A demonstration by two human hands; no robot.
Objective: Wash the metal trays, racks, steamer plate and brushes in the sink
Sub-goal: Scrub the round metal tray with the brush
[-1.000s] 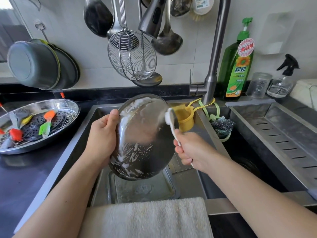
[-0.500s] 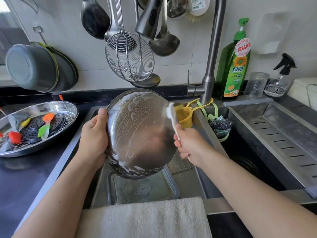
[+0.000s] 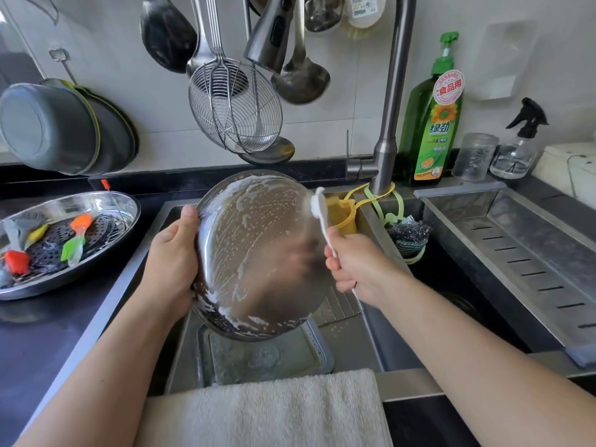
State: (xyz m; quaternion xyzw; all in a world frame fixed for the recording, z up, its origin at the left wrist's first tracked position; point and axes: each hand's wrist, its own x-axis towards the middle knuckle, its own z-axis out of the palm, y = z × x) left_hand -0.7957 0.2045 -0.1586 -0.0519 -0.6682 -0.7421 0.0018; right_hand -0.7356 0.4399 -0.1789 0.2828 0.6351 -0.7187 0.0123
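My left hand (image 3: 172,256) grips the left rim of a round metal tray (image 3: 258,253), held tilted on edge over the sink (image 3: 348,346); its soapy surface faces me. My right hand (image 3: 358,266) grips the handle of a white brush (image 3: 317,204), whose head touches the tray's upper right rim. A rectangular metal tray (image 3: 264,353) lies on the sink floor below, with a wire rack (image 3: 338,304) beside it. On the left counter, another round tray (image 3: 96,201) holds the perforated steamer plate (image 3: 48,246) and several coloured silicone brushes (image 3: 75,243).
The faucet (image 3: 390,124) rises behind the sink, with its spray head (image 3: 271,37) above the tray. Ladles and a wire skimmer (image 3: 235,111) hang on the wall. A green detergent bottle (image 3: 435,124), a draining bin (image 3: 522,246) at right, and a towel (image 3: 264,411) over the front edge.
The tray has been tipped and turned, so more of its soapy face shows. The brush head moved from the tray's face up to its upper right rim.
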